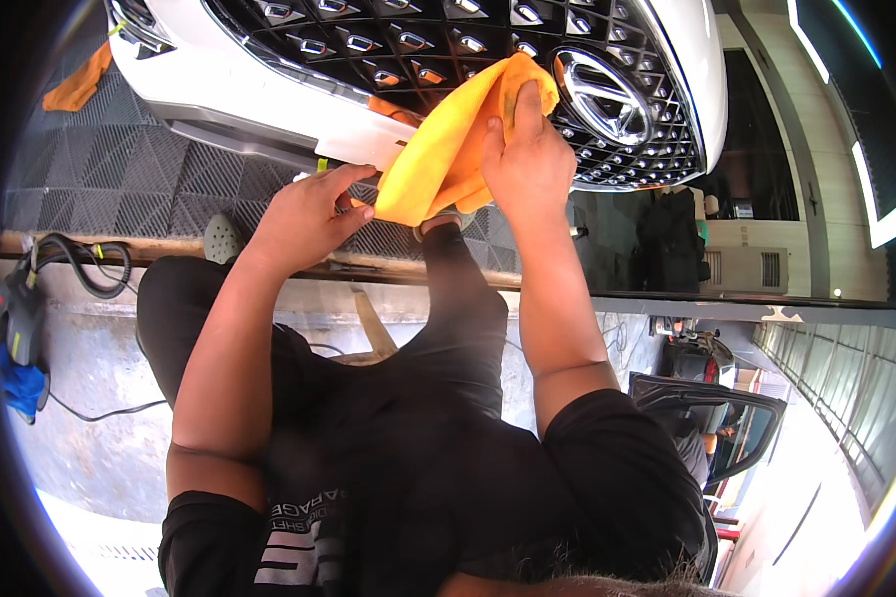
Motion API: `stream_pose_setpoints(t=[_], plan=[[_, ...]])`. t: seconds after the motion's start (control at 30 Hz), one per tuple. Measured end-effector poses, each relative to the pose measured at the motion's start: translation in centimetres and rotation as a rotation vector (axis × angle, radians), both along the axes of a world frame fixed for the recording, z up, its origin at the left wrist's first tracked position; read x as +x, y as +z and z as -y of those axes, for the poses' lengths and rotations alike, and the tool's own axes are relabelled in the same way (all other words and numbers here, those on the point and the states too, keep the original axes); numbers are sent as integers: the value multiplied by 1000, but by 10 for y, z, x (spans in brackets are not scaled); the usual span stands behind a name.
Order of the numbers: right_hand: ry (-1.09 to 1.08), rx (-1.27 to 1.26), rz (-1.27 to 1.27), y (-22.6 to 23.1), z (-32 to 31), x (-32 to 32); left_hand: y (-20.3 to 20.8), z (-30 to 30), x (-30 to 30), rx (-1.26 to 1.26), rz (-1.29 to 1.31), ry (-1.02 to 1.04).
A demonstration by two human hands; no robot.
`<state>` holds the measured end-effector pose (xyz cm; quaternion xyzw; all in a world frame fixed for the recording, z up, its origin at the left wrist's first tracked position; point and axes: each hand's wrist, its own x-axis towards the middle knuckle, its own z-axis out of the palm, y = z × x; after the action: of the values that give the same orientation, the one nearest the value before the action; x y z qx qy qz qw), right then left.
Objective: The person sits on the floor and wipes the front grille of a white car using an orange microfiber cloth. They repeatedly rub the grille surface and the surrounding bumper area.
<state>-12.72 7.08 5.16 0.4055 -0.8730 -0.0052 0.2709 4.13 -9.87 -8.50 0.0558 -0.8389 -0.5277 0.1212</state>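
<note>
An orange cloth (433, 159) hangs between my hands in front of a white car's black grille (368, 45). My right hand (533, 164) holds its upper part, index finger extended and pressing it to the grille beside the round chrome emblem (607, 97). Lower down, my left hand (314, 214) has the cloth's near corner between thumb and fingers; the exact grip is partly hidden. Just behind that hand is the white bumper (363, 134).
A second orange cloth (78, 80) lies at the far left by the bumper. Dark grid mats (100, 169) cover the floor under the car. A black hose (80, 264) and a machine (20, 308) are at left. An open car door (757, 438) stands at right, a person beside it.
</note>
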Motion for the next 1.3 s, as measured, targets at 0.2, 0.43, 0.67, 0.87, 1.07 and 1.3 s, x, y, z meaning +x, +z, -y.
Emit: stream_pose_setpoints(t=[0.2, 0.43, 0.67, 0.87, 1.07, 1.3], plan=[[196, -453, 641, -11, 1, -10, -2, -7, -5, 1, 62, -64], [222, -489, 634, -12, 5, -29, -14, -14, -10, -85, 28, -109], [240, -354, 300, -20, 9, -31, -16, -12, -14, -101, 138, -123], [279, -303, 247, -10, 39, -14, -17, -11, -17, -106, 181, -130], [407, -953, 1122, -56, 28, 17, -21, -4, -16, -76, 167, -138], [644, -1293, 2171, -16, 65, 6, -22, -2, -13, -46, 129, -169]])
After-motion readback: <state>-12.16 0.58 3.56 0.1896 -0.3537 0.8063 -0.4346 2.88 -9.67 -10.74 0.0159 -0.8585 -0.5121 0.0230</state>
